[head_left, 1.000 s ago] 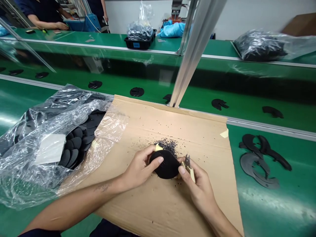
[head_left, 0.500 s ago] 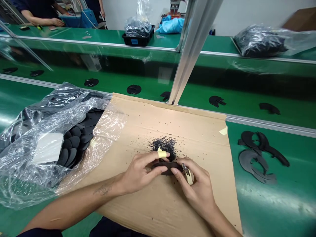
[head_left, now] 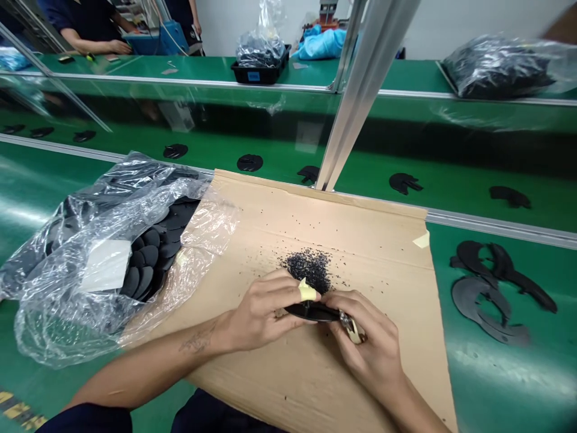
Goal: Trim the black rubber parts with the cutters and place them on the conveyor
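From afar, I am seeing the green worktop (head_left: 505,382) carrying a cardboard sheet (head_left: 261,385). Above this sheet, the left hand (head_left: 265,307) is pinching a black disc (head_left: 311,311), and the right hand (head_left: 376,340) is gripping small pliers (head_left: 354,331) at its edge. Black crumbs (head_left: 309,267) are lying beyond.

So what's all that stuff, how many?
Cardboard: 1, brown, centre
Bits: many, black, on cardboard
Disc: 1, black, above cardboard
Tool: 1, cream handle, beside disc
Open bag: 1, clear, left
Round pieces: many, black, in bag
Curved pieces: several, black and grey, right
Parts: 8, black, far strip
Tub: 1, black, back
Back bag: 1, clear, right
Post: 1, silver, centre
People: 2, dark clothes, back left
Left hand: 1, yellow wrap, on disc
Right hand: 1, bare, on tool, disc
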